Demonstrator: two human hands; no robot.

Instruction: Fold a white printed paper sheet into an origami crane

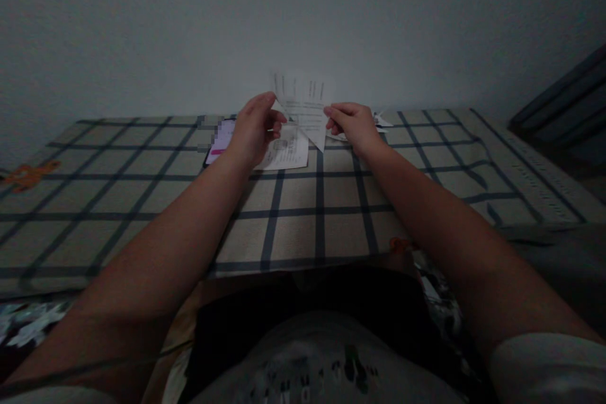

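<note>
A printed sheet of paper (307, 107), folded so that one corner points down, is held up above the table between my two hands. My right hand (354, 126) pinches its right edge between thumb and fingertips. On the other side, my left hand (255, 129) is closed with curled fingers at the sheet's left edge. Below lies another printed paper (291, 153), flat on the cloth and partly covered by my left hand. Folded white paper pieces (382, 121) lie behind my right hand, mostly hidden by it.
A phone with a lit pinkish screen (220, 142) lies left of my left hand. The checked tablecloth (298, 227) covers the table, which meets a pale wall (303, 19). An orange object (31, 175) lies at the far left, and a dark striped surface (568, 101) rises at right.
</note>
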